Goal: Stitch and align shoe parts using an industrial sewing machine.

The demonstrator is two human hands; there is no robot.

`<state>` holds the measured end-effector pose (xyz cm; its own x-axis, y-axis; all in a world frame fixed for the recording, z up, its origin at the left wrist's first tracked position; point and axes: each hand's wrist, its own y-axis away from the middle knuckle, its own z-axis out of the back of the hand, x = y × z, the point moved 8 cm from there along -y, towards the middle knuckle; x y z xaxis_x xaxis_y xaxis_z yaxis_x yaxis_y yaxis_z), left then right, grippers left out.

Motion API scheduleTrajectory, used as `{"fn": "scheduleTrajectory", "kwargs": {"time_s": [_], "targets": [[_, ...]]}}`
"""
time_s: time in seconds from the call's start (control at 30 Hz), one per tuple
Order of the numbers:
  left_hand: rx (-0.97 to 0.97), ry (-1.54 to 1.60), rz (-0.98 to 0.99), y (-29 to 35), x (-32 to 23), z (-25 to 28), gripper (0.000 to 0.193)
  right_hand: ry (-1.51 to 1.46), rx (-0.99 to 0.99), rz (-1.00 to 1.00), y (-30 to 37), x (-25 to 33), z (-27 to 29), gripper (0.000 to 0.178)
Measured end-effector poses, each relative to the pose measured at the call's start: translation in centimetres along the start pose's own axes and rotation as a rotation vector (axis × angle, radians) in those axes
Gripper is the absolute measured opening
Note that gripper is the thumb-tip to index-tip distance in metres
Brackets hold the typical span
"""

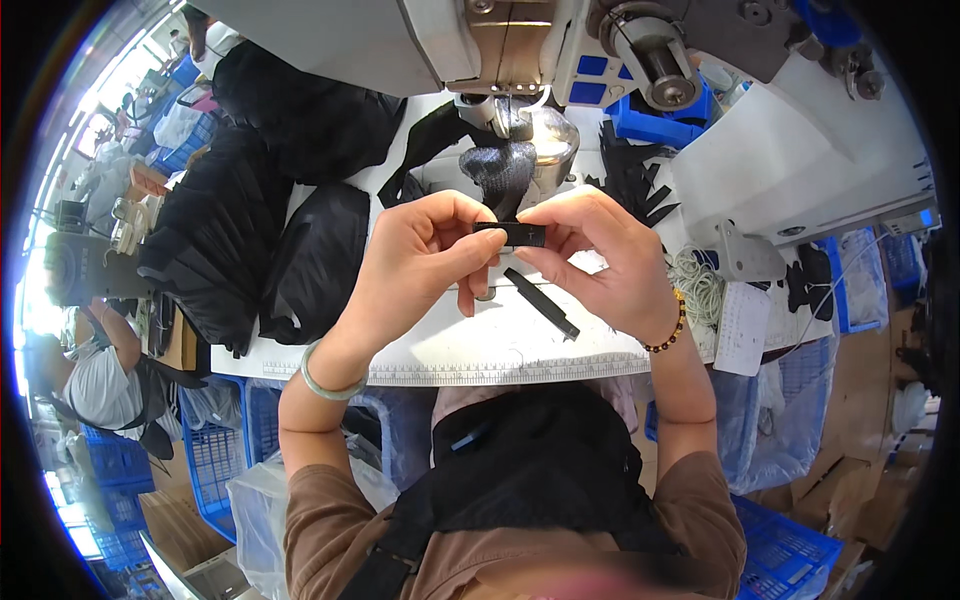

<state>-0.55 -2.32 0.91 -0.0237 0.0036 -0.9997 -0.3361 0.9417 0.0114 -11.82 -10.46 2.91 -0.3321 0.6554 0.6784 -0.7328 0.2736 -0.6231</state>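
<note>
A short black fabric strip (524,235) is stretched level between my two hands, just in front of the sewing machine. My left hand (425,255) pinches its left end between thumb and forefinger. At the other end, the thumb and fingers of my right hand (600,250) close on it. Below the held strip, a second black strip (541,303) lies slantwise on the white table (440,345). Beyond my fingertips, dark shiny material (500,172) sits beneath the sewing machine's head (505,60).
Black fabric pieces (220,230) pile up on the left. Several cut black strips (635,175) lie back right, by a blue bin (665,115). A cord bundle (692,285) is right of my wrist. A ruler tape (470,372) edges the table. Another person (105,375) sits far left.
</note>
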Motion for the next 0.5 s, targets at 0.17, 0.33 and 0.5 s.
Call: {"fn": "scheduleTrajectory", "kwargs": {"time_s": [0.17,0.33,0.5], "targets": [[-0.195,0.069,-0.082,0.2,-1.5,2.6,0.011,-0.175,-0.261,-0.298,1.0,-1.8,0.8,0.029],[-0.206,0.074,-0.144,-1.6,-3.1,4.1,0.014,-0.851,-0.312,-0.619,0.1,-3.7,-2.8,0.023],[-0.196,0.036,-0.104,-3.1,-2.6,3.4,0.013,-0.607,-0.470,-0.460,0.1,-4.4,-2.1,0.024]]}}
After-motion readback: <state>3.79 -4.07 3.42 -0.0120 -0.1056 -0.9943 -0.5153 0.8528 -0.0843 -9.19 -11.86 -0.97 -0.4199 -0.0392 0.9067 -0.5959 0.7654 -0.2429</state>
